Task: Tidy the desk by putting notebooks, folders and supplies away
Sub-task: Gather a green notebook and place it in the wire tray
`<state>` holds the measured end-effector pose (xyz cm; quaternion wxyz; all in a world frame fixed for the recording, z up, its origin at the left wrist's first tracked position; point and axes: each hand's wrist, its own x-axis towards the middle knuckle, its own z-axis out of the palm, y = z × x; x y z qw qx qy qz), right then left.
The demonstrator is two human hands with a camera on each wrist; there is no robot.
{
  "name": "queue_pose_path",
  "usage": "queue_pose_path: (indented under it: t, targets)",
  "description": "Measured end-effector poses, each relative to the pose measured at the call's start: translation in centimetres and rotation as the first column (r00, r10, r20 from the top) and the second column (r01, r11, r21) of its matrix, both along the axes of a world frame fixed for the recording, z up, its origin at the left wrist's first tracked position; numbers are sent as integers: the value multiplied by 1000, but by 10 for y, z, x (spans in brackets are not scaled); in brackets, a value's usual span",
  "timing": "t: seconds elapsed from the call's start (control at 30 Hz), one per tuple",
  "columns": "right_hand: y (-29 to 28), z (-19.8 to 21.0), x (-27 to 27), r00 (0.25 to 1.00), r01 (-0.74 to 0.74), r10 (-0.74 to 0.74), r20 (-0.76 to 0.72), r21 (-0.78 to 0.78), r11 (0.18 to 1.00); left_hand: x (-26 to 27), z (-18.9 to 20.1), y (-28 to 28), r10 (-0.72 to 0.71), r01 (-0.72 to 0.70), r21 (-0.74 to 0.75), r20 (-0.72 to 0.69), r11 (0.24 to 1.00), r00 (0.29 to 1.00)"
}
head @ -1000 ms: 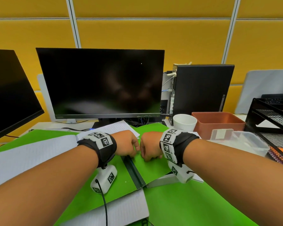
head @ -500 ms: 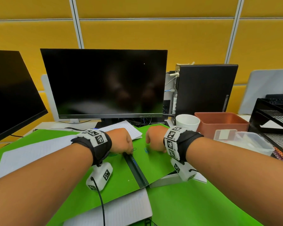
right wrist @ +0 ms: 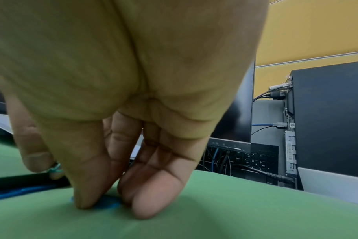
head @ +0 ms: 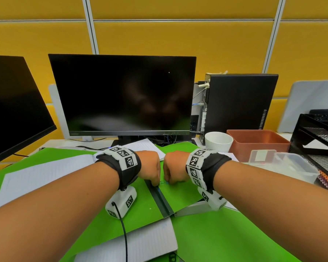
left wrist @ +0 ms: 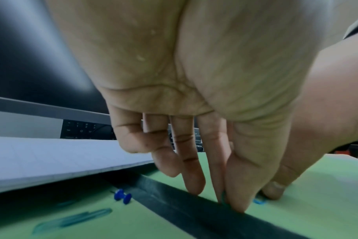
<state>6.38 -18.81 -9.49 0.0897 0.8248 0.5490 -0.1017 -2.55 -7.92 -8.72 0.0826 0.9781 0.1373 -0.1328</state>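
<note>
With both hands down on the green folder (head: 180, 193) near its dark spine (head: 162, 202), our right hand (head: 173, 168) pinches a blue paper clip (right wrist: 107, 204) and our left hand (head: 149, 167) a green one (left wrist: 223, 199); light, slippery, best lifted by an edge.

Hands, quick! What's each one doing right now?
Left hand: fingertips pinch a green paper clip at the folder's black spine.
Right hand: thumb and fingers pinch a blue paper clip on the green folder.

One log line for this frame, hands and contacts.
left hand: pinching green paper clip | right hand: pinching blue paper clip | on green folder
</note>
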Motion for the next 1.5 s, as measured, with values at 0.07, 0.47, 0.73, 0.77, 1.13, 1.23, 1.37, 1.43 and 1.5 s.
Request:
queue_pose_path:
  t: [0.07, 0.47, 0.73, 0.77, 1.13, 1.23, 1.37, 1.43, 1.5]
  targets:
    - [-2, 0, -2, 1000, 5, -5, -12, -10, 1000, -2, 2, 1, -5, 5, -6, -7, 1000, 1000]
    - [-9, 2, -15, 867, 183, -118, -484, 88, 979, -18, -3, 21, 111, -101, -161, 52, 982, 993]
    - [-2, 1, -26, 831, 207, -125, -542, 92, 974, -26, -1, 27, 149, -128, -306, 46, 943, 988]
    - [-2, 1, -27, 838, 201, -123, -532, 91, 975, -27, -1, 28, 148, -127, -313, 44, 941, 988]
    - [6, -2, -34, 921, 96, -64, -383, 65, 993, -32, 0, 26, 168, -151, -295, 34, 943, 985]
    - [4, -1, -29, 885, 136, -78, -460, 94, 986, -34, 0, 30, 182, -159, -319, 43, 934, 982]
    - [-4, 8, -18, 786, 262, -101, -609, 180, 948, -33, 3, 29, 179, -124, -400, 103, 908, 978]
    - [-10, 14, -9, 739, 333, -89, -668, 246, 910, -28, 8, 25, 205, -113, -432, 173, 895, 963]
    - [-19, 19, -1, 702, 400, -68, -708, 313, 861, -20, 13, 19, 225, -104, -444, 229, 890, 947]
